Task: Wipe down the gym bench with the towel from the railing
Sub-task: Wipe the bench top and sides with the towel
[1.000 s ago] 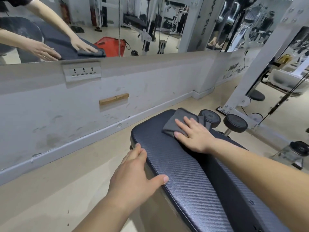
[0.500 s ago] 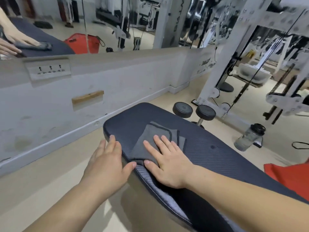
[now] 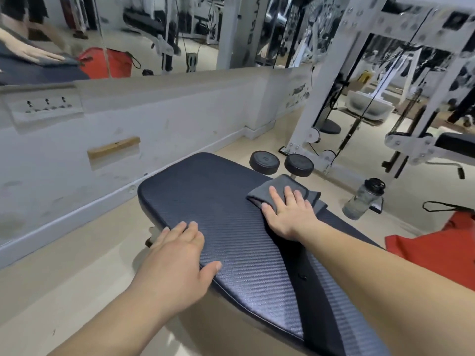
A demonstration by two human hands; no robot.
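Observation:
The gym bench [image 3: 205,191] has a dark blue, carbon-weave pad that runs from the middle of the head view to the lower right. A folded grey towel [image 3: 282,187] lies on the pad's right edge. My right hand [image 3: 288,214] presses flat on the towel with straight, spread fingers. My left hand [image 3: 177,258] rests flat on the pad's left edge, its thumb lying on the top surface.
A white low wall [image 3: 154,119] with a mirror above runs close along the bench's left. Two black foot rollers [image 3: 281,163] stick out past the bench's far end. A clear water bottle [image 3: 363,199] and a red bag [image 3: 437,247] sit on the floor at right, near a white cable machine [image 3: 321,98].
My right hand has slid the towel from the pad's left side across to its right edge. My left hand stays on the left edge.

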